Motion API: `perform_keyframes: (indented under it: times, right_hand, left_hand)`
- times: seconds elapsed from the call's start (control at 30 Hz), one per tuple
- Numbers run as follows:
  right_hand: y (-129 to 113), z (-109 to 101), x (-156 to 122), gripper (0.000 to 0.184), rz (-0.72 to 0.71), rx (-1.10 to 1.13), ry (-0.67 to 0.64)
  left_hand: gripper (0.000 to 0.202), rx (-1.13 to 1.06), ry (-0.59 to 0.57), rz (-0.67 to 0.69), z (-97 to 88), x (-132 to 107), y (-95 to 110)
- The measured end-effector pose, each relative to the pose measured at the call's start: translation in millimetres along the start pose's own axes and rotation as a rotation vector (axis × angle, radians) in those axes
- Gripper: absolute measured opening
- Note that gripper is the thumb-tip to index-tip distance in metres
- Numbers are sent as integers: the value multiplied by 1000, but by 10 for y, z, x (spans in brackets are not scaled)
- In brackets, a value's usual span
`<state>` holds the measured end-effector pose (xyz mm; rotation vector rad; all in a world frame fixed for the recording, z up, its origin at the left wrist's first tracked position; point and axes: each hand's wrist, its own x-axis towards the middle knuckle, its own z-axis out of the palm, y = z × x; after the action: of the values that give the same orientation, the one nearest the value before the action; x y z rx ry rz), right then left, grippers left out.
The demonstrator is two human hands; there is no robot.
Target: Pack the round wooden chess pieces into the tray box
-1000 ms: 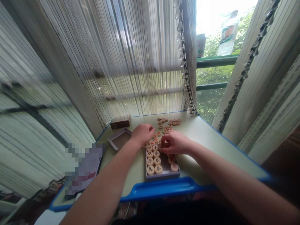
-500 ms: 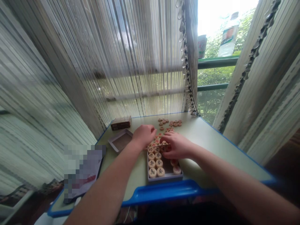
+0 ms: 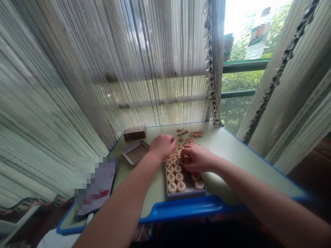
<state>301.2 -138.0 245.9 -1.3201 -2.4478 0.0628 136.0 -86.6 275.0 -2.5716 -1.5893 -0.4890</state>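
Observation:
An open shallow box (image 3: pixel 186 191) holds round wooden Chinese chess pieces (image 3: pixel 179 177). Black-marked ones fill its two left columns, and red-marked ones show along its right side. Over the box's far right part is my right hand (image 3: pixel 198 157), thumb and fingers bent around a chess piece (image 3: pixel 183 161) in the far row. Just beyond the far left corner I see my left hand (image 3: pixel 162 146), its fingers curled in; whatever they hold is hidden. Red-marked pieces (image 3: pixel 176 153) lie on the table between my hands, behind the box.
More loose pieces (image 3: pixel 196 134) are scattered toward the table's far edge. At the left lie an empty box lid (image 3: pixel 125 154), a brown box (image 3: pixel 135 133) and a tablet-like device (image 3: pixel 99 193). A blue rim (image 3: pixel 186 207) borders the table (image 3: pixel 248 175). Curtains hang behind.
The view has shifted a little, so everything sits slightly farther right. My right hand's fingers have closed in around the piece in the far row. My left hand stays nearly in place.

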Motion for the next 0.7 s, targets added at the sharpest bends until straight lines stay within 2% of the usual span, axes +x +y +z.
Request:
perform_keyframes:
  times: [0.7]
  right_hand:
    - [-24,12,-6,16,17,54,10]
  left_hand:
    - [36,114,-5,27,-37,-24,46]
